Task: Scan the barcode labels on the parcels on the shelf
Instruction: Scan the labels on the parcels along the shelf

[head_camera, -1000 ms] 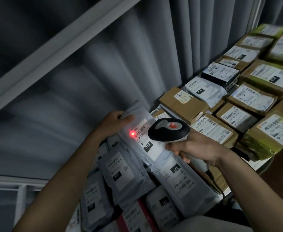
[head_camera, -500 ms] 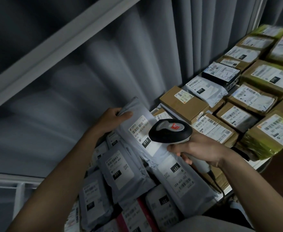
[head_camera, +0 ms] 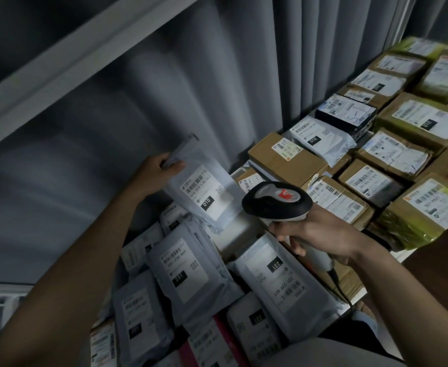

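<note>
My left hand grips the upper left corner of a grey mailer bag and holds it raised above the pile, its white barcode label marked 010 facing me. My right hand grips the handle of a black and white barcode scanner, whose head sits just right of that label and points left at it. No red light shows on the label. Under and in front of the lifted bag lie several grey mailer bags with labels marked 231.
Brown cardboard boxes and yellow-green wrapped parcels with white labels fill the shelf to the right. A grey curtain hangs behind the shelf. A pale shelf beam runs overhead. The scanner's cable hangs down from my right hand.
My left hand has lifted the 010 bag up and away from the pile. The red scan dot seen on its label a second ago is gone. The scanner has stayed nearly still.
</note>
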